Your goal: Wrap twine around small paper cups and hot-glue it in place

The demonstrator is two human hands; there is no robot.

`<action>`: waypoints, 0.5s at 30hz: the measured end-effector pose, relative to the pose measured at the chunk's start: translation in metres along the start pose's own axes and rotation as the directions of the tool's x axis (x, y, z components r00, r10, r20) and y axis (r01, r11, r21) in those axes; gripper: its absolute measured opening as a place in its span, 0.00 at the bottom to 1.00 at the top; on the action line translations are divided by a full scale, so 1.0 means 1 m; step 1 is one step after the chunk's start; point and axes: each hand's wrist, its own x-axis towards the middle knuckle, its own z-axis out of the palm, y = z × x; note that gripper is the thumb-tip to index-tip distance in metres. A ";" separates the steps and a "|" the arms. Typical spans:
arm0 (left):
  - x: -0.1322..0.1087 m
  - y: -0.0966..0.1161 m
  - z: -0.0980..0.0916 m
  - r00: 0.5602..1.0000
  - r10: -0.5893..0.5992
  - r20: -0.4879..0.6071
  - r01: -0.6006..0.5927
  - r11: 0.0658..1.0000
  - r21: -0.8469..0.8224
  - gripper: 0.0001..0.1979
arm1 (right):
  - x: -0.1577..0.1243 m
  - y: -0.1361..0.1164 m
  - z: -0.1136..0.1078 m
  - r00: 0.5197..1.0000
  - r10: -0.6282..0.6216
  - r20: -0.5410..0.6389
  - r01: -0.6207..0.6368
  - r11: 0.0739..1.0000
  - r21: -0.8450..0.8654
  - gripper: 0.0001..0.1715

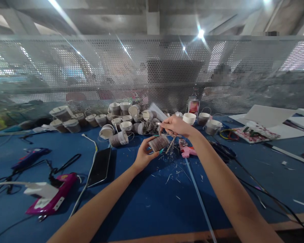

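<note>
My left hand [143, 153] is closed round a small cup [158, 144] wrapped in brownish cord, tilted on its side above the blue table. Just above it, my right hand [176, 126] pinches a thin strand of twine [170, 131], whose loose ends hang beside the cup. Beneath my right forearm lies a pink glue gun [186, 150] with a long glue stick [200, 197] sticking out toward me. Fibre scraps [171, 157] are scattered under both hands. Behind the cup sits a tangle of twine [152, 127].
Several small wrapped buckets [119, 139] crowd the back. Left lie a phone [99, 167], a magenta power strip [53, 199] and a blue glue gun [31, 157]. White cups [189, 118], scissors [224, 152] and papers [270, 117] are right. A perforated metal screen [111, 74] stands behind.
</note>
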 end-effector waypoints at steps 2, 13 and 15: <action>0.000 -0.001 0.000 0.999 -0.045 -0.016 0.045 0.998 -0.045 0.31 | -0.001 -0.001 -0.001 1.000 -0.006 -0.015 0.005 1.000 -0.010 0.16; 0.005 -0.002 -0.003 0.976 -0.140 -0.167 0.110 0.978 -0.178 0.31 | -0.020 -0.019 -0.011 0.995 -0.091 -0.043 0.086 0.991 -0.100 0.16; 0.005 -0.002 -0.002 0.970 -0.178 -0.168 0.140 0.966 -0.217 0.30 | -0.023 -0.022 -0.010 0.994 -0.106 -0.030 0.102 0.987 -0.124 0.16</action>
